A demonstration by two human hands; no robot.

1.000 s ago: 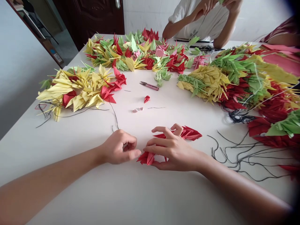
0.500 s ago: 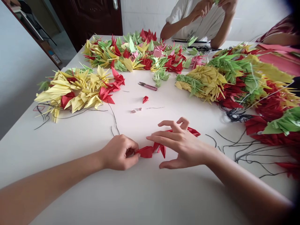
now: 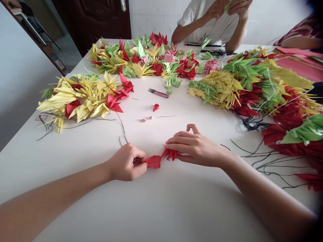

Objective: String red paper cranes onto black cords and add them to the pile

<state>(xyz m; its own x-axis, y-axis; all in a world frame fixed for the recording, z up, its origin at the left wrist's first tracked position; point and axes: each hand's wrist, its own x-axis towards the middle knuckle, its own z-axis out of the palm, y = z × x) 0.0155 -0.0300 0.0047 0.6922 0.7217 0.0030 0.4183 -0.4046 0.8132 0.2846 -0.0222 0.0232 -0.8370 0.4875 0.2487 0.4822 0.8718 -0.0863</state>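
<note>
Our left hand (image 3: 130,162) pinches a red folded-paper piece (image 3: 153,162) — dark thread (image 3: 164,158) now bared, a gap opened — while our right hand (image 3: 169,151), fingers lately spread, gathers over spiky red paper (image 3: 172,155), grip unclear.

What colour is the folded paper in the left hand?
The folded paper is red, seen in the head view.

An indoor craft workspace; tiled wall (image 3: 153,20); panelled door (image 3: 101,20); table (image 3: 164,205) heaped with folded paper (image 3: 138,70).
</note>
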